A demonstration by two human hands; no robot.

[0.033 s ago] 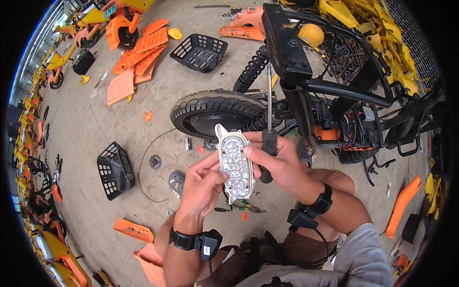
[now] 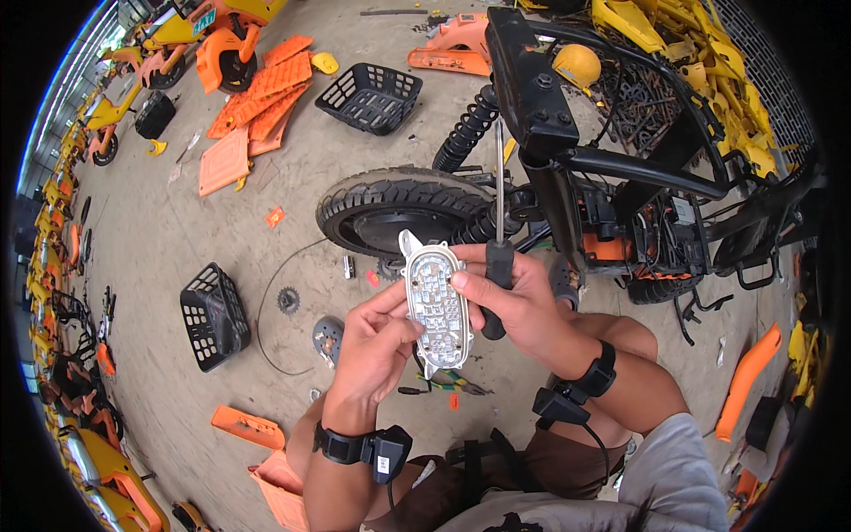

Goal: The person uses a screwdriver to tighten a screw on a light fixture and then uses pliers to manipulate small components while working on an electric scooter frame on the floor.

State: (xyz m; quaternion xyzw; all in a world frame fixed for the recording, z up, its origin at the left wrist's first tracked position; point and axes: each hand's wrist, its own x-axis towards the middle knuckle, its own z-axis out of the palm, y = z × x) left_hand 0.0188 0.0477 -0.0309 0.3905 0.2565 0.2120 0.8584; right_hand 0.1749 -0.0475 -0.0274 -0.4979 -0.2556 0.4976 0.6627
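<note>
An oval lamp unit (image 2: 436, 306) with a pale rim and a silvery, faceted inside is held upright between my hands. My left hand (image 2: 370, 344) grips its left edge, the thumb on its lower face. On the other side my right hand (image 2: 525, 297) pinches the upper right edge with the thumb on top. That same hand also keeps a screwdriver (image 2: 499, 266) by its black handle, its long shaft pointing away from me. Both sets of fingers are closed, partly hidden behind the lamp.
Ahead lies a black wheel (image 2: 399, 208) beside a stripped black scooter frame (image 2: 536, 115). Black baskets (image 2: 370, 96) and orange panels (image 2: 226, 160) are scattered left. Pliers (image 2: 461, 382) and a sprocket (image 2: 288, 300) rest on the floor. Yellow parts (image 2: 740, 89) pile up far right.
</note>
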